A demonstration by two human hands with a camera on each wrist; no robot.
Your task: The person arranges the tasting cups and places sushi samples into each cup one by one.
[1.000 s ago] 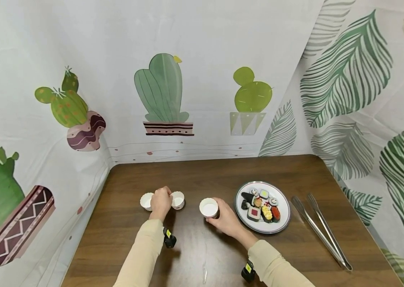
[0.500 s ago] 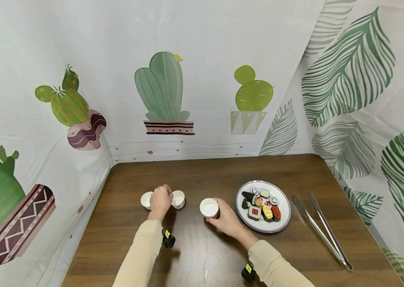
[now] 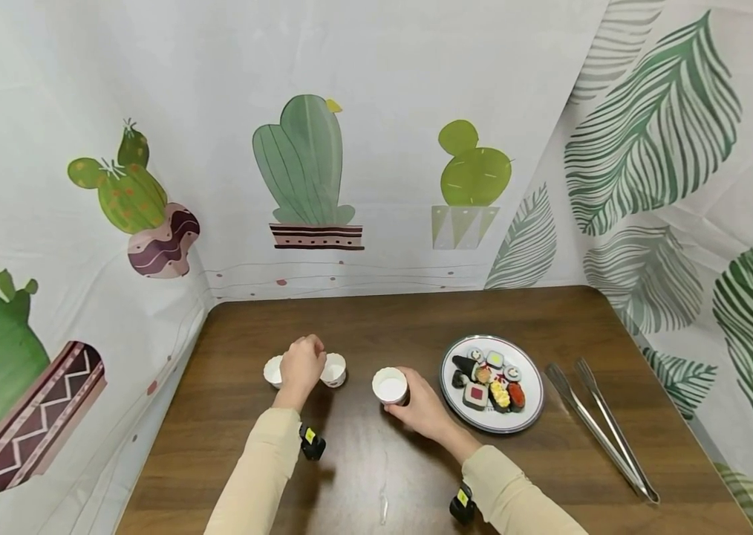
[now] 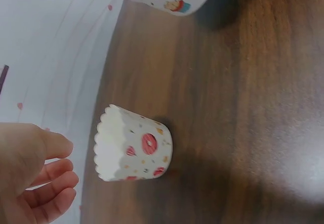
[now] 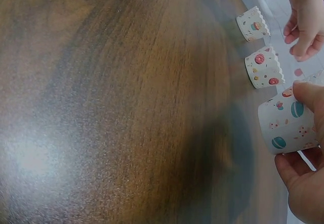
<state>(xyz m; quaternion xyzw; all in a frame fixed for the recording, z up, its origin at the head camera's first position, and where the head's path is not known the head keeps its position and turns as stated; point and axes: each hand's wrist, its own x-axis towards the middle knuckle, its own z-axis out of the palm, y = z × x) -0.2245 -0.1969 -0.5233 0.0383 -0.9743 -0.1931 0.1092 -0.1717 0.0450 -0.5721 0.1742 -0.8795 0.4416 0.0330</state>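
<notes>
My right hand (image 3: 425,407) grips a white paper baking cup (image 3: 390,386) with a scalloped rim, thumb and fingers on its sides. In the right wrist view this cup (image 5: 286,125) shows teal and red prints and is held off the table. My left hand (image 3: 301,368) hovers over two similar cups, its fingers loosely bent with nothing between them. One cup (image 3: 272,371) is at its left, partly hidden by the hand; another cup (image 3: 334,370) stands at its right. In the left wrist view, a cup with donut prints (image 4: 136,145) stands apart from the fingertips (image 4: 63,145).
A round white plate (image 3: 532,409) of sushi pieces (image 3: 486,383) lies right of my right hand. Metal tongs (image 3: 600,427) lie spread beyond it on the wooden table (image 3: 383,327). A printed cloth (image 3: 390,148) hangs along the back and sides.
My left hand has risen slightly and moved a little away from me above the two cups. The right hand and its cup have stayed nearly still.
</notes>
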